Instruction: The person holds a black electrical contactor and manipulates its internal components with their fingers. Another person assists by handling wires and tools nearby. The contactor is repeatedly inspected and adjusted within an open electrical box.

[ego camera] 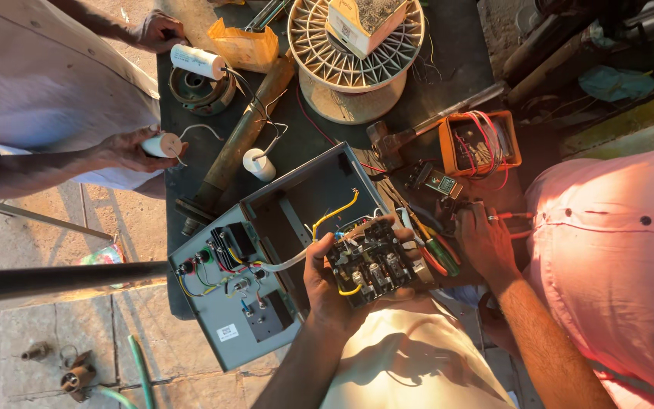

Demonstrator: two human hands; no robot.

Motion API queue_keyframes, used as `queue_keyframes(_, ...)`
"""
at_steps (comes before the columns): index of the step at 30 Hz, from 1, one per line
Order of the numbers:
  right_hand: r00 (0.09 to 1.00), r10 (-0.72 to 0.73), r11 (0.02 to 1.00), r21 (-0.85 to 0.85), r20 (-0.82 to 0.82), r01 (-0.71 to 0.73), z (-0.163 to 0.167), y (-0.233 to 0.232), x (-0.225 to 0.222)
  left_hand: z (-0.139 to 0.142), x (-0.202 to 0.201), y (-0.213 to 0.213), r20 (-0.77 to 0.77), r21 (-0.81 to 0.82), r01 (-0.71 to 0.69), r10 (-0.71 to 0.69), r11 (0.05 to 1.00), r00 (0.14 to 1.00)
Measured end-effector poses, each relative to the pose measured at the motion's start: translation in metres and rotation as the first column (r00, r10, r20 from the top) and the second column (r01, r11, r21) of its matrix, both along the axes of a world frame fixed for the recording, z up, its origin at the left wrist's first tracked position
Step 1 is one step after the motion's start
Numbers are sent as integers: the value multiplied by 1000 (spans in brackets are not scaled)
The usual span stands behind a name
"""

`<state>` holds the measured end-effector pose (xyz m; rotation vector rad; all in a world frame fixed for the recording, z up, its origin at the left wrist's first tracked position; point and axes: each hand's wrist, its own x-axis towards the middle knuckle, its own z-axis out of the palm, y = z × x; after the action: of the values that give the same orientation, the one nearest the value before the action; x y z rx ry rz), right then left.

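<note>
My left hand (325, 286) reaches up from below and grips a black contactor block (373, 265) with yellow, red and white wires, holding it over the right edge of an open grey metal control box (289, 198). More wiring, a black component and red and green buttons sit in the box lid (225, 284). My right hand (483, 241), with a ring on one finger, rests on the dark table beside screwdrivers (439, 254) with green and red handles and red test leads. Whether its fingers hold anything is hidden.
A person at left holds a white cylindrical capacitor (162, 145); two more (198, 61) (259, 163) lie near a rusty pipe (245, 132). A wire spool (354, 53) carries a cardboard box. An orange meter (479, 144) and hammer (386, 141) lie behind. A pink-shirted person (615, 250) stands right.
</note>
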<state>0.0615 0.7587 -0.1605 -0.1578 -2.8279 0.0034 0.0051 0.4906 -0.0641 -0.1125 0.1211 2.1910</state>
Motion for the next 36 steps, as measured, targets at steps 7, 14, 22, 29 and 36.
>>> queue_keyframes(7, 1000, -3, 990, -141, -9, 2, -3, 3, 13, -10, 23, -10, 17, 25, -61, 60, 998, 998)
queue_keyframes(14, 959, -114, 841, -539, -259, -46, -3, -12, 13, -12, 31, -35, -31, -15, -175, 175, 984, 984)
queue_keyframes(22, 984, -177, 661, -743, -15, 107, 20, -56, -17, -25, 35, -47, -28, -61, -185, 183, 981, 983)
queue_keyframes(29, 951, 91, 815, -527, -295, -241, 56, -54, -88, -22, 37, -58, -97, -89, -189, 181, 978, 979)
queue_keyframes(36, 999, 45, 806, -589, -25, -51, 53, -58, -152, -18, 38, -74, -96, -147, -219, 206, 965, 974)
